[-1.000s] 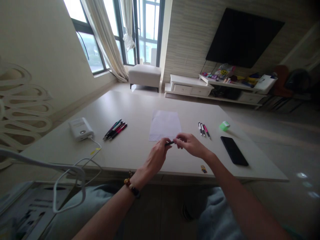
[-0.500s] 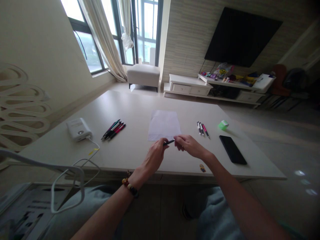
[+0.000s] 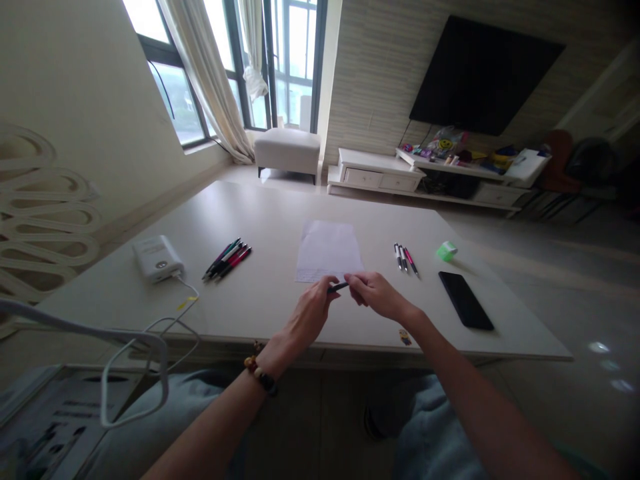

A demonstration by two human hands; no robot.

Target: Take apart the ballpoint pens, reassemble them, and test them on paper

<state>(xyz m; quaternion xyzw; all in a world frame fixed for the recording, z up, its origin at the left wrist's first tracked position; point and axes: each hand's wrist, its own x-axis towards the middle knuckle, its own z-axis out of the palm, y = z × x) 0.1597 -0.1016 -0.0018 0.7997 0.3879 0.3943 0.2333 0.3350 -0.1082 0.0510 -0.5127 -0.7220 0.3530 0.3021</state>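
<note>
With the paper (image 3: 329, 247) as clock centre, a white power bank (image 3: 158, 259), then a pile of pens (image 3: 228, 260), lie at nine on the desk (image 3: 260, 307). At six, the left hand (image 3: 309, 311) grips a dark pen (image 3: 339, 287), fingers nearly closed; the right hand (image 3: 376, 293) pinches its other end. Three pens (image 3: 406, 258) lie at three, the phone (image 3: 465, 300) towards four.

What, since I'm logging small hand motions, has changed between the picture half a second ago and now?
The right hand has shifted slightly left, toward the left hand. No grip was visibly released or newly taken: the left hand still holds the dark pen, with the right fingers at its other end. The paper, phone and power bank stayed put.
</note>
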